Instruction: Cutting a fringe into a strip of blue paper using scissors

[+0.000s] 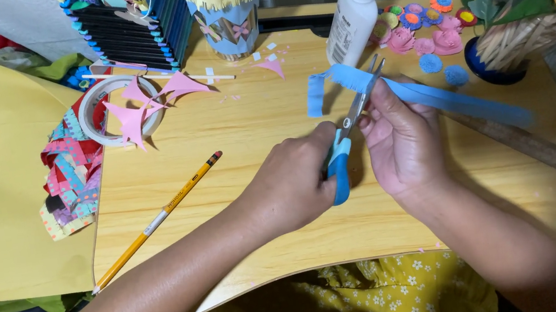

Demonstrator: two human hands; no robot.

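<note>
My left hand [289, 180] is closed around the blue handles of a pair of scissors [356, 107]. The metal blades are slightly apart and point up across a long blue paper strip [462, 101]. The strip has a fringed edge near the blades, and its short left end hangs down. My right hand [403, 142] pinches the strip just right of the blades and holds it above the wooden table [234, 155]. The two hands are almost touching.
A white glue bottle [353, 11] stands behind the scissors. Small paper flowers [420, 31] and a dark vase [490, 64] are at the back right, and a wooden stick [545, 147] lies at right. A pencil [163, 215], tape roll [97, 105], pink scraps [134, 114] and a yellow sheet [1, 195] lie at left.
</note>
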